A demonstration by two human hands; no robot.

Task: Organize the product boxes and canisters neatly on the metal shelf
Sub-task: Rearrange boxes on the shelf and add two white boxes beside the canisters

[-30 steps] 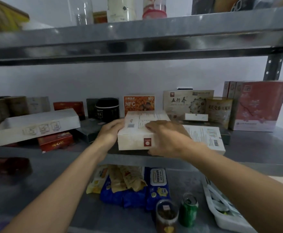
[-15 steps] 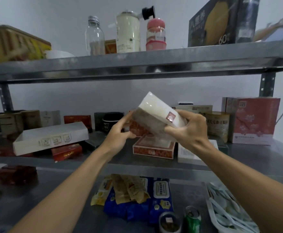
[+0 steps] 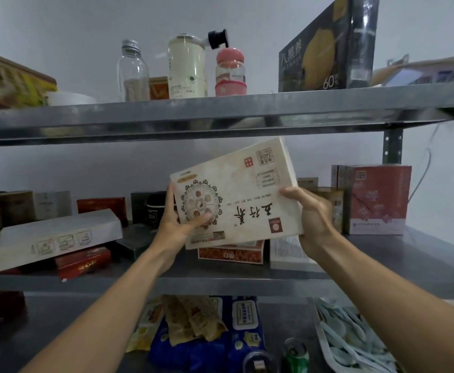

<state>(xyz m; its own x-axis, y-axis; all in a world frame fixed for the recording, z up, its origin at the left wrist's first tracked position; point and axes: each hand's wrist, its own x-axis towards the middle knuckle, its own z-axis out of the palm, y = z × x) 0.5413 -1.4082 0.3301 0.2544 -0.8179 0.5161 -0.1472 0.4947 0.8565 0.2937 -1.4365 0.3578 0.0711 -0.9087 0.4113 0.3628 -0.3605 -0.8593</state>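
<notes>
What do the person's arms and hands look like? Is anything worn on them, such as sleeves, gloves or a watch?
The left forearm and right forearm are bare to the frame edge; no sleeves show. The left hand and right hand wear no gloves; no ring, watch or bracelet is visible.

A flat box (image 3: 236, 195) is held between both hands above the middle shelf (image 3: 220, 281), canister (image 3: 154, 208) behind it.

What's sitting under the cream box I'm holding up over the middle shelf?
An orange-red box lies flat on the shelf below it, a white printed box beside it on the right. The cream box hides their rear parts and anything behind.
</notes>
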